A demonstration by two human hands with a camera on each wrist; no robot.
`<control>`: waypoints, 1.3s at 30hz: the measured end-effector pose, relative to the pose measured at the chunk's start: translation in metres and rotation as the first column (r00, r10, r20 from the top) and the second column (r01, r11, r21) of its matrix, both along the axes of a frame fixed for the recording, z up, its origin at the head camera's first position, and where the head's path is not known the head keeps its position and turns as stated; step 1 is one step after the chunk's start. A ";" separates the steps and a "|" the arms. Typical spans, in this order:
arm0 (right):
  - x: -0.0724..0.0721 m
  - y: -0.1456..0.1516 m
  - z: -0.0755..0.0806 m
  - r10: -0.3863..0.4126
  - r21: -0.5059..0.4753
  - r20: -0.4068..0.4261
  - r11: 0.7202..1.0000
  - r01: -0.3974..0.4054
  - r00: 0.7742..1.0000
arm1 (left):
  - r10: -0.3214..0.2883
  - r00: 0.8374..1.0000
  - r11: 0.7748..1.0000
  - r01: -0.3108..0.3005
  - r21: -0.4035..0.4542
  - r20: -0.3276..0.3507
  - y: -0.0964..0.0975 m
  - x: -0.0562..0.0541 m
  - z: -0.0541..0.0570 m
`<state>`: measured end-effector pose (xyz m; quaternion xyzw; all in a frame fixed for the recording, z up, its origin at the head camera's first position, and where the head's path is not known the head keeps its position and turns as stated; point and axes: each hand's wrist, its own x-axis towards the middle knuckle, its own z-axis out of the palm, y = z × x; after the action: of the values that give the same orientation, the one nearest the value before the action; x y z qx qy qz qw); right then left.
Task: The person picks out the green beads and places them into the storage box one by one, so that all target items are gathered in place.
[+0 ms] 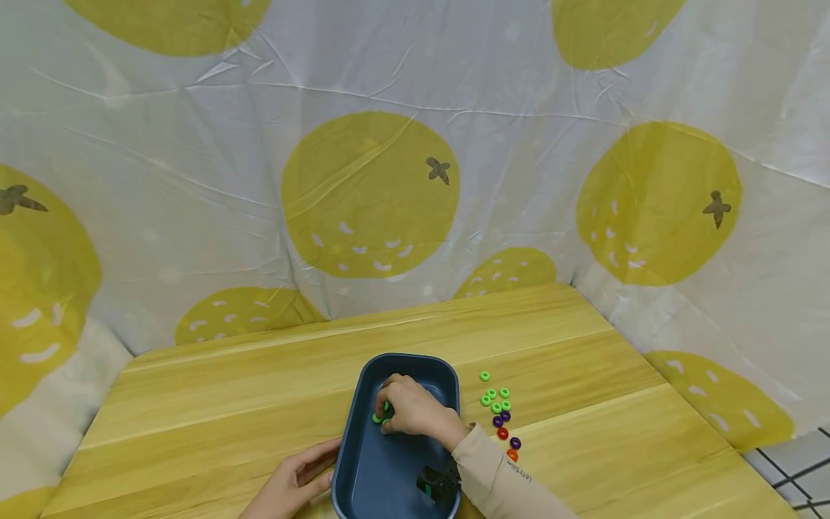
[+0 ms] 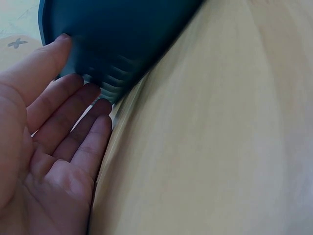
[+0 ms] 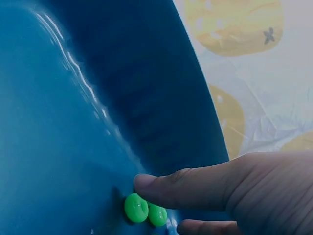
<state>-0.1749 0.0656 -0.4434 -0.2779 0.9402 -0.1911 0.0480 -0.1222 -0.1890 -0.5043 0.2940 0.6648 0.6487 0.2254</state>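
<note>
A dark blue rectangular tray [image 1: 369, 476] stands on the wooden table. My right hand [image 1: 415, 409] reaches down into it near the far left corner, fingers bent downward. Several small green rings [image 1: 377, 418] lie on the tray floor between its thumb and fingers. In the right wrist view, two green rings [image 3: 136, 208] sit beside the thumb tip, and a gap shows between thumb and finger; the other fingertips are out of sight. Outside the tray's left wall, my left hand [image 1: 295, 477] rests its fingertips against the side, its fingers [image 2: 63, 105] nearly straight.
Right of the tray, loose rings lie on the table [image 1: 616, 432]: several green rings [image 1: 491, 393], purple rings [image 1: 498, 421], and red-orange rings [image 1: 502, 433]. A black device [image 1: 437, 481] is on the right wrist. A fruit-print curtain [image 1: 519, 180] hangs behind the table.
</note>
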 end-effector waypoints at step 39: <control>0.025 0.189 -0.055 -0.582 -0.559 0.150 0.616 0.554 0.799 | 0.020 1.000 0.999 -0.020 -0.029 0.013 0.000 0.001 0.000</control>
<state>-0.1500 0.2546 -0.4981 0.0285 0.8760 -0.4655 -0.1231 -0.1214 -0.1886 -0.5038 0.2797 0.6756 0.6431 0.2275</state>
